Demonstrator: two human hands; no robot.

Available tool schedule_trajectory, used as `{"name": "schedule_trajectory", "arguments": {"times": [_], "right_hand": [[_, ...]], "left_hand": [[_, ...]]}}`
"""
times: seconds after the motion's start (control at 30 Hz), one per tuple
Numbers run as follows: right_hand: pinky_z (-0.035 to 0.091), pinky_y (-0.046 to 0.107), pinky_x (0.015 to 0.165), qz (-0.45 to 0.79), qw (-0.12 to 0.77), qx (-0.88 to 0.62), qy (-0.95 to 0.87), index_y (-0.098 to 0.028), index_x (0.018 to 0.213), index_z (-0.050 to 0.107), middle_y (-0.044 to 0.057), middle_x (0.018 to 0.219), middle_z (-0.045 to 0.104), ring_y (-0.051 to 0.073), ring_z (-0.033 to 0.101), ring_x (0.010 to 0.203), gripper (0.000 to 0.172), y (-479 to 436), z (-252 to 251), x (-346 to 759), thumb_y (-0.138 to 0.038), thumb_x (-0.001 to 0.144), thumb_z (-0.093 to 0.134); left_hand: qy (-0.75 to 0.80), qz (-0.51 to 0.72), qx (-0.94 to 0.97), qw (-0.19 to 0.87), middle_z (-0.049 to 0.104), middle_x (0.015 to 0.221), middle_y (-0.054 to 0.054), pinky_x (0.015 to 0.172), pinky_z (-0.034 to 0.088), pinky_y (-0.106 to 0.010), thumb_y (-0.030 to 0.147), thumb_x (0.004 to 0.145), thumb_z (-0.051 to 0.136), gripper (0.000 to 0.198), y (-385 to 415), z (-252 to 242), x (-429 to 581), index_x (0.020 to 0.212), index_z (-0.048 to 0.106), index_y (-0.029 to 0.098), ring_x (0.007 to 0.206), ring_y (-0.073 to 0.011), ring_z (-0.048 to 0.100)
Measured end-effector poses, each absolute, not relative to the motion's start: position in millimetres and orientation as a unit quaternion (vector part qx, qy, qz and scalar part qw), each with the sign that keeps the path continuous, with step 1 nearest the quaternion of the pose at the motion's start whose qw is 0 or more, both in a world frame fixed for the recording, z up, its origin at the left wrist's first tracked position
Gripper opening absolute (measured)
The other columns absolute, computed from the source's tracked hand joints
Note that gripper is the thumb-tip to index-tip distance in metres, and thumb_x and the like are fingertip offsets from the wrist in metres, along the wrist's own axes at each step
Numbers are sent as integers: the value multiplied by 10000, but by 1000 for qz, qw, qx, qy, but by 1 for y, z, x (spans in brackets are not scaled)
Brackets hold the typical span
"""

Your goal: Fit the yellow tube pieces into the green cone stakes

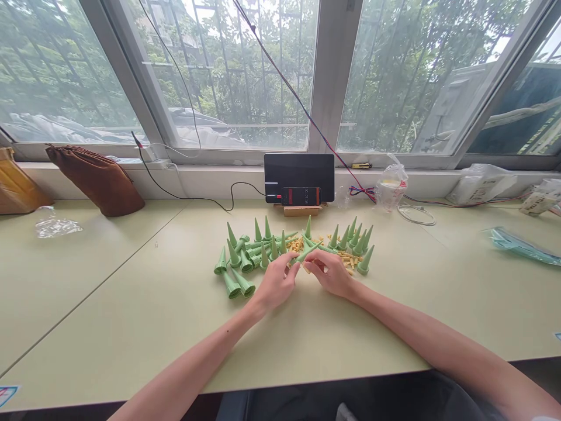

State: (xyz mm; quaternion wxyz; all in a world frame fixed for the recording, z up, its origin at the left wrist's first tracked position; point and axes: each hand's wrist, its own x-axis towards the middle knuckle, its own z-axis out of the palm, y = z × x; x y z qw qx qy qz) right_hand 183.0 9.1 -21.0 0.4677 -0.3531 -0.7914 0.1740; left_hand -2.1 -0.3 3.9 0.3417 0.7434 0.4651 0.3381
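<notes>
Over the middle of the table, my left hand (pixel 279 278) pinches a green plastic cone spike (pixel 308 252), its tip slanting up to the right. Close to the spike's wide end, my right hand (pixel 332 273) has its fingers pinched together; a small yellowish bit seems to show at the fingertips, too small to name. Several more green cones stand upright or lie on their sides to the left, such as a lying cone (pixel 243 283), and others stand to the right, like this upright cone (pixel 365 261). Small yellow pieces (pixel 348 257) lie in loose piles among them.
Behind the cones a black tablet (pixel 298 166) leans by the sill, with a phone (pixel 301 196) on a small stand before it. A brown drawstring bag (pixel 96 181) lies at the back left. Plastic bag (pixel 391 187), cables and a teal packet (pixel 523 247) are to the right.
</notes>
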Motion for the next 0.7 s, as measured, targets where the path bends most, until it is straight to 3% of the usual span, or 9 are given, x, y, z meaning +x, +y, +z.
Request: {"name": "schedule_trajectory", "arguments": {"times": [0.7], "right_hand": [[350, 236, 514, 192, 429, -390, -792, -186, 778, 557, -25, 643, 548, 102, 422, 519, 261, 13, -24, 184, -346, 973, 487]], "left_hand": [[479, 331, 727, 365, 624, 599, 5, 523, 456, -270, 438, 907, 485, 420, -2, 6, -3, 1205, 619, 175, 521, -163, 567]]}}
